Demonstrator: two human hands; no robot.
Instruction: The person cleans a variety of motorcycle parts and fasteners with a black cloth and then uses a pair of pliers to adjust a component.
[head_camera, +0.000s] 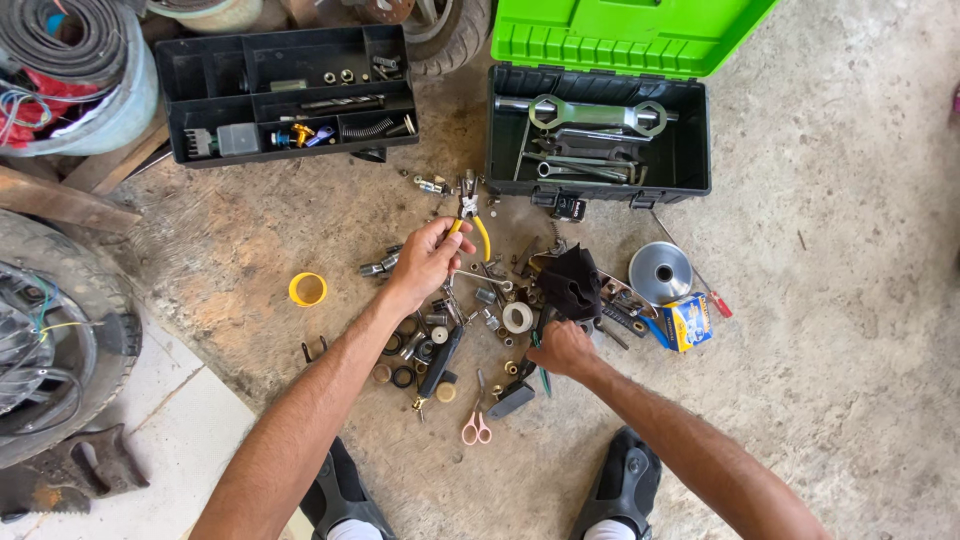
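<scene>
A rough, stained concrete floor fills the view, with a paler slab at the near left. A worn tyre lies at the left edge, with rolled rubber in the far left corner. Far right of centre sits an open toolbox, black tub and green lid, holding spanners. Left of it lies a black compartment tray of small parts. Between them and the person, a scatter of sockets, washers and bits covers the floor, with a dark rag, a shiny metal disc, a yellow ring and pink-handled scissors. The left hand has its fingers clamped on yellow-handled pliers, held just near the toolbox. The right hand has its fingers curled over what seems a green-handled tool, touching the floor.
</scene>
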